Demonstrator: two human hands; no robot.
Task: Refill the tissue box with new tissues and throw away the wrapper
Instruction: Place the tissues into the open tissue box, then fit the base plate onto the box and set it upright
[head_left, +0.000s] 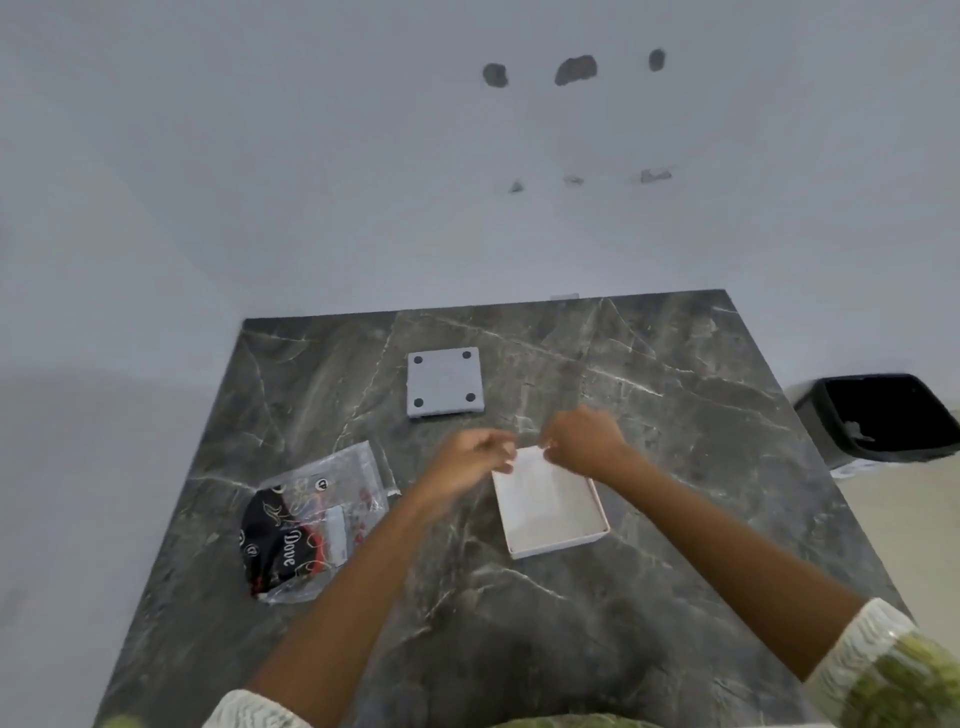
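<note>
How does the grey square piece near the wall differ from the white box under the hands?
The grey piece lies flat with four dark pads up, untouched; the white box is an open tray, interior showing. The piece sits farther back, clear of the hands; the left hand and right hand work at the box's far edge. Both rest on the marble table.

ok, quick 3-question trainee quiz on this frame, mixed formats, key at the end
1. True or false: the wrapper already lies in the bin.
2. Which lies farthest from the person? A) white open box B) grey square base with four dark pads C) wrapper
3. Fill in: the left hand and right hand meet over the box's ___ edge.

Key: 1 false, it lies on the marble table; 2 B; 3 far.
</note>
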